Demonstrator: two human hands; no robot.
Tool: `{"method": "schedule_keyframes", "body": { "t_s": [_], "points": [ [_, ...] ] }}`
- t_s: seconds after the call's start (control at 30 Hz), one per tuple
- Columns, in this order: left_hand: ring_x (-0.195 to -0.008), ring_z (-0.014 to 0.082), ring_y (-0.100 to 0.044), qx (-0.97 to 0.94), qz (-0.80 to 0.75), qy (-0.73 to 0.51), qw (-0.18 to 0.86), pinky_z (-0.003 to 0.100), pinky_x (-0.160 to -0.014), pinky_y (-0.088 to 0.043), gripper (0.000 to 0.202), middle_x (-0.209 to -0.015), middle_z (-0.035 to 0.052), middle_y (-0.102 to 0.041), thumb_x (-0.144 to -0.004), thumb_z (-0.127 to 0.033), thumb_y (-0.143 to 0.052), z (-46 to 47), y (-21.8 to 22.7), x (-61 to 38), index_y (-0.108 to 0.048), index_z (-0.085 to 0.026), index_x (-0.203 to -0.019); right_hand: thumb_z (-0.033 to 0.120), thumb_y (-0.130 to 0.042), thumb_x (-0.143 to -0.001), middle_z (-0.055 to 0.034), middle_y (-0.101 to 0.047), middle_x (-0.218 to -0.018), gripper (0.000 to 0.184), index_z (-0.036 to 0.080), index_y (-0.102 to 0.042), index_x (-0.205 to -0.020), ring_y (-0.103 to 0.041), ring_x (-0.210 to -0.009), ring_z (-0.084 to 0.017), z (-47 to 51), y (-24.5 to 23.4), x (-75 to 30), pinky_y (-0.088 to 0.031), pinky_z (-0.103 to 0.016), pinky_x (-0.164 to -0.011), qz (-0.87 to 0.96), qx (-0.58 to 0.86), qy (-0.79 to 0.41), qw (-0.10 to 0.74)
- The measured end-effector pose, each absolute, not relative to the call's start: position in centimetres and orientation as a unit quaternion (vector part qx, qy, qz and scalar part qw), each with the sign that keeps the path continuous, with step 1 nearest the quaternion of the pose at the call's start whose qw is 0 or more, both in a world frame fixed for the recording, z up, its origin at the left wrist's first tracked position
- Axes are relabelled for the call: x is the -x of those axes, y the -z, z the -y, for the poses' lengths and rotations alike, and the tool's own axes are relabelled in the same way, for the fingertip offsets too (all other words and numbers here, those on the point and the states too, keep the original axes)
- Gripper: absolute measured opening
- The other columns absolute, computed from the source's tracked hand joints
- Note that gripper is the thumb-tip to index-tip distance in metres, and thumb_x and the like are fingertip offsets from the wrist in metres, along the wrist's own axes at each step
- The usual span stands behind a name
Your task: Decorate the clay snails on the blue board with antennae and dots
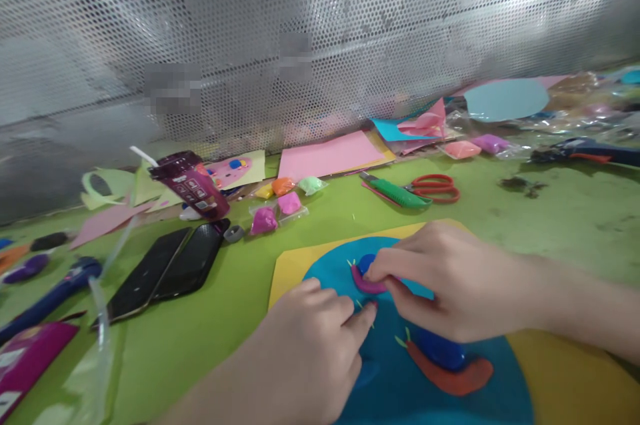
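Note:
My right hand (445, 278) is closed, thumb and index finger pinching at the purple clay snail (367, 283) with thin green feelers and a blue shell piece. That snail lies on a blue round sheet (480, 318), and the fingers cover part of it. Pressed to the same sheet is the stretched index finger of my left hand (320, 345), its other fingers curled. Thin green clay strips (373, 326) show beside that fingertip; anything beneath it is hidden. Nearer to me sits an orange-red clay snail (450, 375) with a blue shell (443, 348) and green feelers.
Yellow card (565, 371) lies under the blue sheet. Beyond it are a green cutter (400, 193), red-handled scissors (440, 189) and small clay packets (264, 219). Two dark phones (187, 265) and a tilted maroon cup (193, 185) stand left. A perforated metal panel (300, 45) closes the back.

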State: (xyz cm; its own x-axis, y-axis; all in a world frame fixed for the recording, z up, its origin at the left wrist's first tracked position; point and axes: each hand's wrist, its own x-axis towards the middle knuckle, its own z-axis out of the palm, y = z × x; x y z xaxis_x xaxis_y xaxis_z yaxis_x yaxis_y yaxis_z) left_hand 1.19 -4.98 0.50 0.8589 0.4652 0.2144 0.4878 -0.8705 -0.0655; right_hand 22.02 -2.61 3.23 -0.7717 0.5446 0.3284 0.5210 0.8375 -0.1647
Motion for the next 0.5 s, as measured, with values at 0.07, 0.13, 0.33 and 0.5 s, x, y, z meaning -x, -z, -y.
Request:
{"method": "schedule_keyframes", "body": {
  "t_s": [0.07, 0.13, 0.33, 0.5],
  "points": [
    [-0.058, 0.0212, -0.058, 0.960, 0.247, 0.111, 0.067, 0.036, -0.054, -0.048, 0.037, -0.069, 0.0060, -0.063, -0.079, -0.015, -0.042, 5.0, -0.5, -1.2, -0.061, -0.011, -0.111, 0.016, -0.046, -0.078, 0.0012, -0.056, -0.054, 0.017, 0.017, -0.061, -0.085, -0.044, -0.045, -0.010, 2.5, -3.3, -22.0, -0.025, -0.025, -0.044, 0.938, 0.285, -0.036, 0.195],
    [-0.056, 0.0210, -0.057, 0.958, 0.253, 0.116, 0.073, 0.036, -0.051, -0.047, 0.039, -0.067, 0.0052, -0.062, -0.080, -0.015, -0.040, 4.9, -0.6, -1.2, -0.060, -0.012, -0.114, 0.015, -0.045, -0.079, 0.0006, -0.057, -0.057, 0.017, 0.016, -0.060, -0.085, -0.046, -0.046, -0.010, 2.4, -3.3, -22.0, -0.027, -0.024, -0.045, 0.935, 0.284, -0.047, 0.207],
    [-0.052, 0.0197, -0.054, 0.953, 0.272, 0.109, 0.080, 0.033, -0.048, -0.043, 0.033, -0.060, 0.0018, -0.056, -0.081, -0.017, -0.040, 4.7, -0.5, -1.5, -0.065, -0.022, -0.103, 0.015, -0.043, -0.083, 0.0002, -0.057, -0.059, 0.015, 0.014, -0.058, -0.086, -0.046, -0.048, -0.010, 1.8, -2.8, -22.1, -0.028, -0.025, -0.045, 0.934, 0.264, 0.006, 0.240],
    [-0.056, 0.0185, -0.054, 0.930, 0.304, 0.183, 0.092, 0.031, -0.054, -0.041, 0.032, -0.065, 0.0024, -0.060, -0.081, -0.016, -0.040, 4.5, -0.7, -0.8, -0.064, -0.020, -0.102, 0.019, -0.045, -0.085, 0.0021, -0.051, -0.055, 0.012, 0.017, -0.055, -0.079, -0.041, -0.046, -0.010, 3.2, -4.5, -21.2, -0.027, -0.028, -0.044, 0.934, 0.203, 0.107, 0.273]
  ]
}}
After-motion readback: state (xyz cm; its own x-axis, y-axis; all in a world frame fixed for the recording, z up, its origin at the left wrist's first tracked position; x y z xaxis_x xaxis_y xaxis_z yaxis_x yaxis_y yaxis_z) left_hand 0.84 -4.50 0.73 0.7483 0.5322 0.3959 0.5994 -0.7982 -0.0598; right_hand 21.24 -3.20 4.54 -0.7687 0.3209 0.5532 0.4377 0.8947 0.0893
